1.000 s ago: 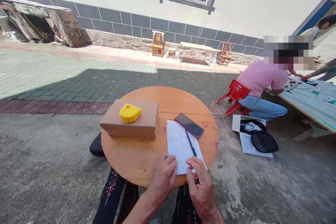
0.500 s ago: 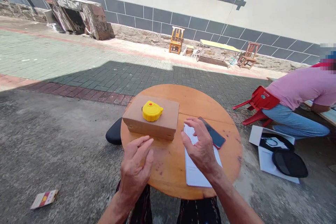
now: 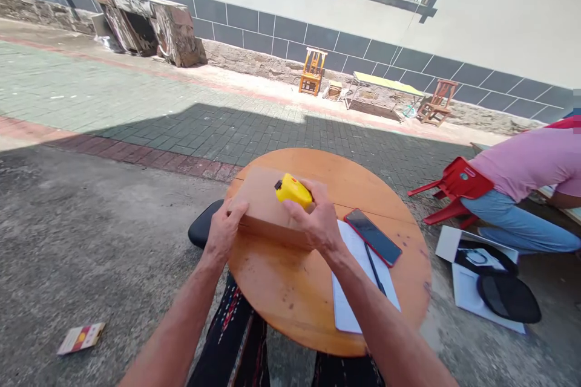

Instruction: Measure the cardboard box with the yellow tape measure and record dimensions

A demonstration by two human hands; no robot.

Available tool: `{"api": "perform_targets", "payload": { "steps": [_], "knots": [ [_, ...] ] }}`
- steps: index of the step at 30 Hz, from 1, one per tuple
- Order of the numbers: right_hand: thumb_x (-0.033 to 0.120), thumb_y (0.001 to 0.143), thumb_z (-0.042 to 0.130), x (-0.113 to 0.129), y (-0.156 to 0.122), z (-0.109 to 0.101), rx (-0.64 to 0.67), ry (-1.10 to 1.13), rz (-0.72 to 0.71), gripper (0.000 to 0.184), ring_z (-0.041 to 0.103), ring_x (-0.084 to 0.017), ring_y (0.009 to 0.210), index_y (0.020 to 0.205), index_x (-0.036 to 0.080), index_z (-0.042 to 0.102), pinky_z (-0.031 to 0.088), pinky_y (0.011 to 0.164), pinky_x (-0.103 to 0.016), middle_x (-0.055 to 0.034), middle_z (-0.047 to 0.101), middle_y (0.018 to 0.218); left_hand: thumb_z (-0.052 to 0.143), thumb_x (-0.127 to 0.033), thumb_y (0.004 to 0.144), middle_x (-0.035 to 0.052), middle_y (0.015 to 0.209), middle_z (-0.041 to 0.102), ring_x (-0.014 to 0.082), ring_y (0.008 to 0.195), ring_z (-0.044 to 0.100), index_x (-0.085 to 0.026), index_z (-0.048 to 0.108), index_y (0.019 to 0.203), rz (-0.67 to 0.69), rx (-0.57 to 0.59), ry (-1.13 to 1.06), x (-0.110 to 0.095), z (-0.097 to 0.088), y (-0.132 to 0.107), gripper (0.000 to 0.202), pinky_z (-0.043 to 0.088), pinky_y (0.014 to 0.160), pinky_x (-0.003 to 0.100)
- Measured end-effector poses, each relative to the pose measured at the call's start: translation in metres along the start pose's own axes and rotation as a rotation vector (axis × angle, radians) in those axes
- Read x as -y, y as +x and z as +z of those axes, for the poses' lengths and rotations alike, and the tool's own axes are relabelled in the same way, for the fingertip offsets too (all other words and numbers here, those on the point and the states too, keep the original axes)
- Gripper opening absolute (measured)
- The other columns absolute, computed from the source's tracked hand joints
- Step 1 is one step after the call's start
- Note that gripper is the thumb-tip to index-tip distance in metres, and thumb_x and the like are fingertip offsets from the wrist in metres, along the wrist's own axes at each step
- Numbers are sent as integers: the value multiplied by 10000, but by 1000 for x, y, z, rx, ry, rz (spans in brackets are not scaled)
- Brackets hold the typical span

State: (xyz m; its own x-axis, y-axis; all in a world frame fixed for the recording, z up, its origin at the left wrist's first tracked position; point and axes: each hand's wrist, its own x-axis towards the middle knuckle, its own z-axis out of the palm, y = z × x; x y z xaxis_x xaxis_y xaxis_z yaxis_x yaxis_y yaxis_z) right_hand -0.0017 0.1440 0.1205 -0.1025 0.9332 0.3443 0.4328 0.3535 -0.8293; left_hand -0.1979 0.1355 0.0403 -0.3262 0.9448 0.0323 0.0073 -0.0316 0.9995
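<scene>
A brown cardboard box (image 3: 261, 196) lies on the round wooden table (image 3: 276, 290). My right hand (image 3: 320, 221) is closed around a yellow tape measure (image 3: 294, 191), thumb on the near side and fingers behind. The tape measure is tilted over the top of the box, its black end pointing left; whether it still touches the box I cannot tell. At the box's front left corner, my left hand (image 3: 226, 227) grips the edge, with the thumb on top and the other fingers partly hidden along the side.
Right of the box lie white papers (image 3: 347, 290), a black pen (image 3: 374, 269) and a phone (image 3: 373, 237) with a red edge. A person in a pink shirt (image 3: 535, 163) sits on a red chair (image 3: 465, 184) at right. An open white box (image 3: 467, 290) with black cases rests on the ground.
My left hand has moved up to the box's left corner. My right hand has come left from above the papers and taken hold of the tape measure, tilting it. The pen is now uncovered.
</scene>
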Motion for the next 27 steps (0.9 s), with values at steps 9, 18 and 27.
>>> {"api": "perform_targets", "payload": {
  "steps": [9,18,27],
  "knots": [
    [496,806,654,-12,-79,-53,-587,740,257,412,662,-237,975,1092,200,655,551,847,-437,-71,684,1085,648,-429,796,82,1271,653,288,1182,583,-168,565,1330,54,-127,-67,22,-14,-81,600,444,1029,376],
    [429,838,679,-29,-138,-40,-666,944,339,307,671,-192,978,1085,248,687,556,842,-354,-23,726,1055,661,-466,806,115,1313,606,301,1243,548,-184,494,1338,21,-69,111,48,-7,-134,625,436,1048,401],
    [452,810,680,-37,-137,-48,-691,894,349,350,679,-210,914,1084,232,680,575,811,-396,-36,727,1044,661,-455,774,107,1228,658,303,1186,587,-181,541,1259,32,-20,92,35,7,-123,570,481,994,411]
  ]
}}
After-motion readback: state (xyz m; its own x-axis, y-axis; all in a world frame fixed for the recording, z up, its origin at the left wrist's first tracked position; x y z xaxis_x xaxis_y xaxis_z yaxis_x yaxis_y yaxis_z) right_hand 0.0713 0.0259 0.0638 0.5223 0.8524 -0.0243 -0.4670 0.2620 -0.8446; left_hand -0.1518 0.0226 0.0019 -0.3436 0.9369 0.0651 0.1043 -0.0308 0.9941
